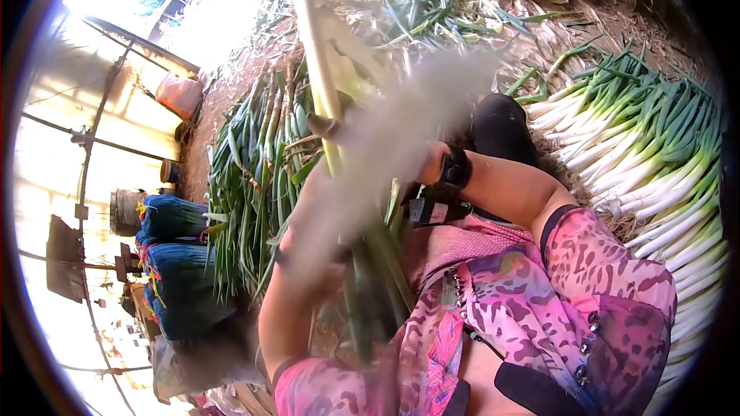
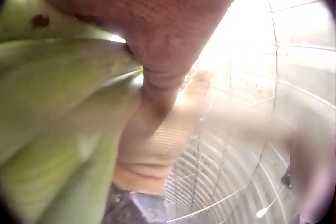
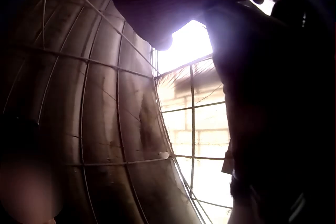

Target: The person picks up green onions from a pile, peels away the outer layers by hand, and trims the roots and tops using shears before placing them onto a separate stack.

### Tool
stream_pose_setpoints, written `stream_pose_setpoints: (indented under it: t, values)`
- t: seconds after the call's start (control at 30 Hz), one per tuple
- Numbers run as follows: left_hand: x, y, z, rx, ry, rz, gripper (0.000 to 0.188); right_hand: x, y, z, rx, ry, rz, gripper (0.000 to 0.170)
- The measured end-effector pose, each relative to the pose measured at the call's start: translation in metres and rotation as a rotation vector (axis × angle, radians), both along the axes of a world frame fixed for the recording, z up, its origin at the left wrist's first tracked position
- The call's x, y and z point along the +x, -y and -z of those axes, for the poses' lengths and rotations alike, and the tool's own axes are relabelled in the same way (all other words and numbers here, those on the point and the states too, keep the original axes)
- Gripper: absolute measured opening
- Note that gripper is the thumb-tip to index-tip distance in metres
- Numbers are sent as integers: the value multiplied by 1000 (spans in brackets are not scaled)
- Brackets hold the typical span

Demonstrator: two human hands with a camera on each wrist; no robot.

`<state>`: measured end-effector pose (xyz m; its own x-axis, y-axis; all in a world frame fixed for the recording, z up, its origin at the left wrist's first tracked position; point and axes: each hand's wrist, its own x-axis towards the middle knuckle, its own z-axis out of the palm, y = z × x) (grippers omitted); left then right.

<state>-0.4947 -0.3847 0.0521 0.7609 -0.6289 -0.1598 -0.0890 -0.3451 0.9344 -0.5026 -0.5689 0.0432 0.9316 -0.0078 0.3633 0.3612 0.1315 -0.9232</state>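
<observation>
A thick pale leek (image 1: 312,38) stands slanted in the head view, its green leaves running down toward the chest. My left hand (image 1: 314,185), partly behind a grey-white blur, grips it. In the left wrist view broad green leaves (image 2: 63,103) lie against the left hand (image 2: 157,24). My right hand (image 1: 434,163), a black band at its wrist, is close beside the leek; the blur covers its fingers. The other hand (image 2: 152,145) shows below in the left wrist view. A dark hand outline (image 3: 157,11) fills the top of the right wrist view, its fingers unclear.
Untrimmed leeks (image 1: 258,146) are heaped at the left, near blue-wrapped bundles (image 1: 181,262). Cleaned white-stemmed leeks (image 1: 640,162) lie in a long row at the right. Loose leaves (image 1: 416,8) litter the ground beyond. A metal frame (image 3: 121,71) crosses the wall.
</observation>
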Motion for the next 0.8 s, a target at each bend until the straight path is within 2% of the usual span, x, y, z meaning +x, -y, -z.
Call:
stream_pose_setpoints:
  t: [0.03,0.1,0.2,0.23,0.33,0.43,0.53,0.7,0.8]
  values:
    - [0,6,-4,1,1,-22,50,4,-4,-1,-2,-7,-38,95]
    - [-1,10,-10,-9,12,-62,49,30,-13,-7,63,162,-77,96]
    - [-15,3,-31,-39,56,-111,47,-10,27,-12,-240,350,-98,101]
    - [-26,-5,-39,-58,113,-108,51,14,29,16,-380,433,144,102]
    - [-62,-21,-85,-135,-137,-175,74,20,69,0,-330,261,415,100]
    - [-81,-32,-85,-182,-135,-205,83,46,132,-2,-282,134,624,96]
    - [-72,-37,-67,-120,-129,-96,85,80,160,-5,-360,8,595,91]
    - [-58,-64,-20,-169,-223,-60,74,89,119,17,-689,-66,254,83]
    - [-53,-81,2,-222,-348,-93,69,91,143,26,-805,-52,312,78]
